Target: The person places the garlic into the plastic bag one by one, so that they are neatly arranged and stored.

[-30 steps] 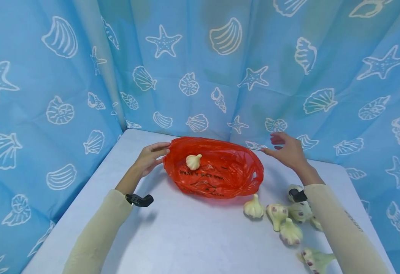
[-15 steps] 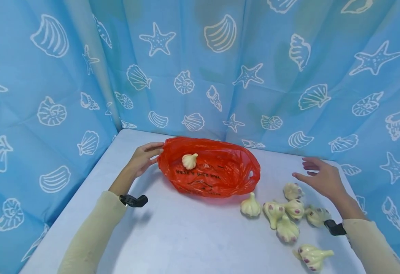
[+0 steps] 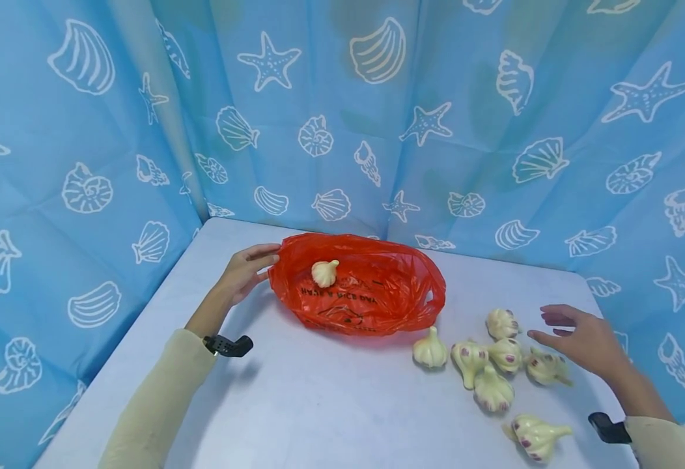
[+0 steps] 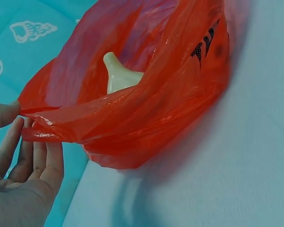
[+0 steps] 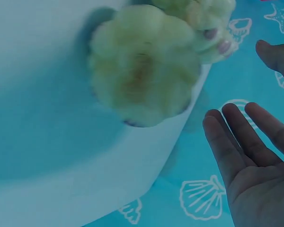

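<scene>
A red plastic bag with black print lies mouth-up on the table, one garlic bulb inside it. My left hand pinches the bag's left edge between thumb and fingers; the left wrist view shows the bag's rim at the fingertips. Over the table's right side, my right hand hovers with fingers apart and nothing in them. Nearest to it are a garlic bulb and another bulb. In the right wrist view a blurred garlic bulb lies beyond the spread fingers.
Several more garlic bulbs lie right of the bag, among them one near its corner and one toward the front. A blue curtain with white shells and starfish stands behind the white table and along its sides.
My right hand has moved from beside the bag's right end to the right and toward me, over by the garlic bulbs. The left hand stays at the bag's edge.
</scene>
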The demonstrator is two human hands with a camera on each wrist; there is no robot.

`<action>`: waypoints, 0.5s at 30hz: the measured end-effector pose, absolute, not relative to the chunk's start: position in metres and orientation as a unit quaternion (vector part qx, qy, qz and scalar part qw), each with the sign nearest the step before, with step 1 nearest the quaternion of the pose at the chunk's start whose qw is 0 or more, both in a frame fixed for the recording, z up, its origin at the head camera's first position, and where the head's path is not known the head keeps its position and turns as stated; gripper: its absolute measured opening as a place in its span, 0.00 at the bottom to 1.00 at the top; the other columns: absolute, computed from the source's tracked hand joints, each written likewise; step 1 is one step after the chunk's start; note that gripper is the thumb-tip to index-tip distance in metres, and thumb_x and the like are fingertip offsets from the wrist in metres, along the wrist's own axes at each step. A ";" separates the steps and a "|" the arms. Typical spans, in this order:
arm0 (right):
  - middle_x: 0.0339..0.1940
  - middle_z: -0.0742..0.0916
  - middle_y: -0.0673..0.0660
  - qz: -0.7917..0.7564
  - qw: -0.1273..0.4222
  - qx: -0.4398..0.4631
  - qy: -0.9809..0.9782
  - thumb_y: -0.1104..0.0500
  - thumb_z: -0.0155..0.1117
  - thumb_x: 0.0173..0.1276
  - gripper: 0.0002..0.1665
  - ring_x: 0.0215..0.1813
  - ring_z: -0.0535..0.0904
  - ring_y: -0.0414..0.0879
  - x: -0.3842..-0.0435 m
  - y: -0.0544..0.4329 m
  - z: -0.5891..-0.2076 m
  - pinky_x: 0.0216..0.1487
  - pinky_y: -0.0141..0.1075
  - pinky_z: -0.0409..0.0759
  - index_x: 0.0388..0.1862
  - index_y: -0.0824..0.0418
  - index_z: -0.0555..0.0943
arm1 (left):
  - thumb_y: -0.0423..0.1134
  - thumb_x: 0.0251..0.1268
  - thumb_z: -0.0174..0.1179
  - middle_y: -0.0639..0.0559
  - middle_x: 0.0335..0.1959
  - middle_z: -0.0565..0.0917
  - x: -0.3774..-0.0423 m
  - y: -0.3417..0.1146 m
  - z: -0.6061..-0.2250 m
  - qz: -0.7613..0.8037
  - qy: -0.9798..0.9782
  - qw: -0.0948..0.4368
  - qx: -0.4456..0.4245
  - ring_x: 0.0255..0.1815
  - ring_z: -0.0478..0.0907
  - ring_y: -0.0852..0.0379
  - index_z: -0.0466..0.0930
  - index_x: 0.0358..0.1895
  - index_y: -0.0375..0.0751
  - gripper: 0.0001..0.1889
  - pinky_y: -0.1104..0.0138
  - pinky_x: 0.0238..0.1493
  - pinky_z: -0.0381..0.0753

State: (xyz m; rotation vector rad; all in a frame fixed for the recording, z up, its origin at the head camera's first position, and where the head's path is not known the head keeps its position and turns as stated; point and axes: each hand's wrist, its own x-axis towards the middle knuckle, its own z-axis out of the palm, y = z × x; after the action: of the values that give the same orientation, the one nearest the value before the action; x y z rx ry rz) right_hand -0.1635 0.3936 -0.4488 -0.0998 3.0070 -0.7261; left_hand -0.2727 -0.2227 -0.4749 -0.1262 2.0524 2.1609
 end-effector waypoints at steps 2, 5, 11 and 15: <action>0.56 0.79 0.75 -0.230 0.038 -0.029 0.972 0.32 0.67 0.58 0.50 0.54 0.77 0.72 -0.158 0.397 -0.453 0.44 0.56 0.82 0.63 0.70 0.71 | 0.47 0.57 0.71 0.52 0.65 0.74 -0.271 -0.222 -0.475 0.724 0.684 0.081 -0.043 0.63 0.72 0.51 0.75 0.65 0.48 0.31 0.57 0.60 0.75; 0.56 0.79 0.76 -0.230 0.053 -0.027 0.971 0.33 0.68 0.58 0.50 0.54 0.77 0.71 -0.151 0.402 -0.458 0.44 0.55 0.82 0.63 0.71 0.71 | 0.46 0.58 0.71 0.52 0.64 0.74 -0.271 -0.220 -0.476 0.729 0.678 0.082 -0.044 0.63 0.72 0.51 0.75 0.65 0.47 0.30 0.58 0.59 0.76; 0.56 0.79 0.75 -0.233 0.065 -0.027 0.970 0.36 0.69 0.59 0.48 0.53 0.79 0.69 -0.139 0.413 -0.472 0.40 0.51 0.84 0.63 0.72 0.72 | 0.45 0.59 0.70 0.52 0.65 0.74 -0.272 -0.220 -0.475 0.732 0.676 0.081 -0.039 0.63 0.72 0.51 0.74 0.65 0.48 0.29 0.57 0.60 0.75; 0.57 0.79 0.75 -0.233 0.075 -0.009 0.970 0.33 0.68 0.58 0.50 0.55 0.77 0.71 -0.135 0.414 -0.480 0.41 0.54 0.83 0.62 0.71 0.72 | 0.45 0.59 0.70 0.53 0.65 0.74 -0.273 -0.222 -0.473 0.732 0.675 0.079 -0.045 0.64 0.71 0.51 0.74 0.65 0.49 0.30 0.55 0.62 0.74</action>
State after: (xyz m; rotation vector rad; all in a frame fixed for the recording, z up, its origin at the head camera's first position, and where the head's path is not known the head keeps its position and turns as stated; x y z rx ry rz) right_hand -0.1354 0.4138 -0.4797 -0.0283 2.9090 -0.6982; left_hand -0.2728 -0.2220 -0.4734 -0.1345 2.0204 2.1917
